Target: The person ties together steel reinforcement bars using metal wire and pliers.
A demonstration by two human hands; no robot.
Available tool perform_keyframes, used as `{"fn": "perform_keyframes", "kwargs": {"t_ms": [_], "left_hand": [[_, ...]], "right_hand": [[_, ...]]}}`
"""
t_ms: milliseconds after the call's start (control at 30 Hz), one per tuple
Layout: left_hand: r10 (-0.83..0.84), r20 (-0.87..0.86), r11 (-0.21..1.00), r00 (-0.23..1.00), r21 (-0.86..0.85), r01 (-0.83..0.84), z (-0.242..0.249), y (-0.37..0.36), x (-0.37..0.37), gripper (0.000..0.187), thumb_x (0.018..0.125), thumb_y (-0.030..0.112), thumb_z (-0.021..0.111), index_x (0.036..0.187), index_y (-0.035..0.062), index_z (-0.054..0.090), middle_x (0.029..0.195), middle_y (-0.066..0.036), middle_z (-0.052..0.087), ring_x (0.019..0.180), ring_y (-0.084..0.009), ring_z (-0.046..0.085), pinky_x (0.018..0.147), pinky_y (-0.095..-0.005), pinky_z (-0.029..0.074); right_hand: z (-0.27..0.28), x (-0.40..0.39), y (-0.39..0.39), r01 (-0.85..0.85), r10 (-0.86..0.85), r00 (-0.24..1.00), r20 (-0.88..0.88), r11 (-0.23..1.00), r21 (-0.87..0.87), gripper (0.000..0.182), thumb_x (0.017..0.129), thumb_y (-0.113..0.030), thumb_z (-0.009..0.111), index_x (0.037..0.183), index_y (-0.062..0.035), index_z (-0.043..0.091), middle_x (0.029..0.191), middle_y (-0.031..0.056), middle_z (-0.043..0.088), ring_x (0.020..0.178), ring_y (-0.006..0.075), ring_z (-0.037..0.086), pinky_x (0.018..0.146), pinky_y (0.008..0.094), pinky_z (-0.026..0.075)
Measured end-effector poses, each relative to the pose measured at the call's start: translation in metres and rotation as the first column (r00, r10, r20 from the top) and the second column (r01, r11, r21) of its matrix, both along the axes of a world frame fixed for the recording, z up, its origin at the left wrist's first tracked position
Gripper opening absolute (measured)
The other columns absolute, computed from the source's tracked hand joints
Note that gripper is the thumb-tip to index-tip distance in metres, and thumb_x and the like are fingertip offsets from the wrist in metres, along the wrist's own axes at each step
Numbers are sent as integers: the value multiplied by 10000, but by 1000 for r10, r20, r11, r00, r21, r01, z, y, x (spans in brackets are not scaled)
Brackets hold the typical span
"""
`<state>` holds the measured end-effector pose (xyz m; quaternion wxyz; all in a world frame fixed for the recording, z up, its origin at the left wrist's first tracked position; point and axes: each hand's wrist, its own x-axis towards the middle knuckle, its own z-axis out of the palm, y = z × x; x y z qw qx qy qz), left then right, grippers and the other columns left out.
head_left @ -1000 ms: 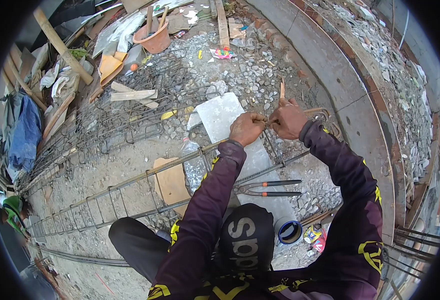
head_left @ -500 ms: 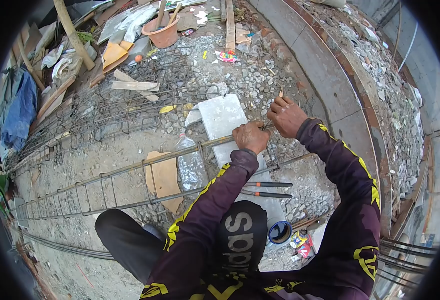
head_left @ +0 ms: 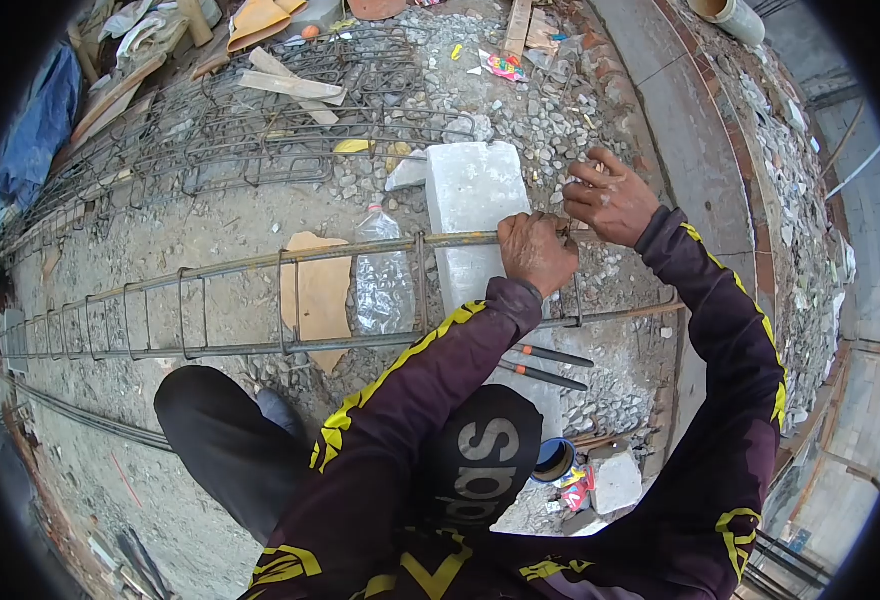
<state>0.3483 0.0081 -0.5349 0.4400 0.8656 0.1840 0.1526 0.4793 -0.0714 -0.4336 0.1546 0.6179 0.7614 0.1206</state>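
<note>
A long cage of thin steel bars (head_left: pixel 350 250) with square stirrups runs across the ground in front of me. My left hand (head_left: pixel 538 250) is closed around its upper bar near the right end, beside a stirrup. Just to the right, my right hand (head_left: pixel 610 198) is raised with curled fingers at the bar's end; whether it pinches anything is too small to see. Under the bars lies a pale stone slab (head_left: pixel 475 190). Pliers with black and orange handles (head_left: pixel 550 376) rest below the lower bar.
A clear plastic bottle (head_left: pixel 384 280) and a brown cardboard piece (head_left: pixel 318 295) lie under the cage. More steel mesh (head_left: pixel 260 140) is at the upper left. A blue-rimmed can (head_left: pixel 554 460) stands near my knee. A concrete kerb (head_left: pixel 695 130) runs along the right.
The view has shifted, so the ground items sit differently. My right hand has turned, its fingers more spread and raised. My left hand stays on the upper bar.
</note>
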Motion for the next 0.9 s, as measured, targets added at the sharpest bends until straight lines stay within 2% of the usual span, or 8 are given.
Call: {"fn": "perform_keyframes", "kwargs": {"t_ms": [67, 100, 200, 333, 433, 533, 733, 900], "left_hand": [[-5, -11, 1000, 1000, 4, 5, -1, 0, -1, 311, 708, 244, 682, 947, 47, 713, 953, -117, 693, 953, -261, 583, 968, -384, 304], [-2, -8, 1000, 1000, 8, 2, -2, 0, -1, 308, 708, 243, 684, 945, 48, 713, 947, -116, 693, 952, -261, 583, 969, -384, 303], [13, -25, 1000, 1000, -6, -14, -2, 0, 0, 277, 719, 244, 688, 919, 55, 720, 923, -115, 700, 937, -262, 593, 962, -384, 307], [41, -136, 997, 990, -54, -48, 9, 0, 7, 219, 742, 246, 692, 868, 71, 731, 880, -112, 713, 897, -264, 617, 943, -383, 317], [53, -162, 997, 985, -52, -63, 14, 0, 9, 197, 754, 248, 693, 851, 82, 736, 865, -108, 719, 873, -263, 628, 927, -379, 323], [93, -120, 993, 988, -65, -102, 6, -4, 11, 195, 755, 247, 683, 853, 91, 747, 846, -108, 718, 857, -265, 630, 921, -378, 324], [65, -162, 993, 985, -87, -80, 12, -1, 12, 194, 736, 211, 625, 839, 136, 771, 798, -120, 715, 820, -281, 647, 897, -374, 328], [72, -155, 991, 985, -102, -89, 9, 4, 14, 204, 725, 205, 612, 841, 169, 775, 799, -117, 714, 808, -274, 657, 889, -380, 330]], "right_hand": [[0, 15, 11, -13, 1, 997, -81, 989, -147, 123, 749, -207, 584, 822, -150, 665, 947, -33, 601, 1100, 175, 518, 973, 395, 404], [-2, 17, 20, 3, 0, 1000, 19, 984, -180, 104, 715, -200, 624, 793, -157, 677, 938, -48, 625, 1051, 166, 527, 940, 364, 416], [-12, 30, 31, -9, -42, 973, -225, 975, -220, 101, 706, -188, 682, 796, -143, 690, 938, -44, 647, 1014, 176, 529, 913, 350, 420], [-39, 50, 15, 187, -329, 793, -513, 932, -310, 168, 773, -115, 697, 938, -114, 726, 923, 19, 655, 985, 231, 538, 872, 362, 450], [-57, 45, -8, 296, -407, 753, -517, 911, -286, 177, 778, -95, 683, 949, -94, 730, 920, 47, 651, 967, 258, 552, 845, 381, 470], [-39, 22, -12, 434, -510, 786, -349, 857, -277, 199, 764, -76, 669, 951, -95, 737, 924, 90, 648, 975, 272, 562, 835, 393, 483], [-22, -2, -2, 523, -567, 815, 118, 633, -571, 213, 709, -126, 649, 880, -25, 728, 929, 162, 682, 1134, 327, 572, 913, 429, 485], [5, -11, 9, 475, -645, 762, -65, 624, -620, 176, 692, -117, 616, 774, 1, 718, 796, 230, 671, 872, 337, 678, 802, 422, 523]]}}
